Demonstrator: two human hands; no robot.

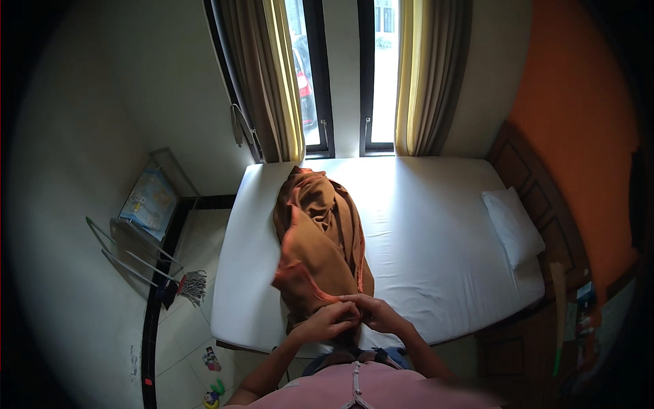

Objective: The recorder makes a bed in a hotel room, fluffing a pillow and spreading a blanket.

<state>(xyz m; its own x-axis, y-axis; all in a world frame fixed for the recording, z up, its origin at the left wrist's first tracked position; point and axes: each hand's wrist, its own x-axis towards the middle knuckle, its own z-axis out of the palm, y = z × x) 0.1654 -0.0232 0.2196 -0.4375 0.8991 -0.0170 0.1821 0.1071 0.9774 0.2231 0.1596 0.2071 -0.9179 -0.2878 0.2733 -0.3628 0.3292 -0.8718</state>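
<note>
A brown blanket with an orange-red edge [327, 230] lies bunched lengthwise across a bed with a white fitted sheet [424, 230]. Its near end reaches my body at the bed's front edge. My left hand [329, 319] pinches the blanket's orange trim near that end. Close beside it, almost touching, my right hand [378, 312] has its fingers on the same edge. A flap of the trim sticks up to the left of my hands. The fingertips are partly hidden in the folds.
A white pillow [513, 225] lies by the wooden headboard [541, 204]. Curtains [429, 76] hang at two narrow windows beyond the bed. On the left stand a metal rack with a patterned cloth [148, 202] and a mop [193, 287]. Small toys [212, 393] lie on the tiled floor.
</note>
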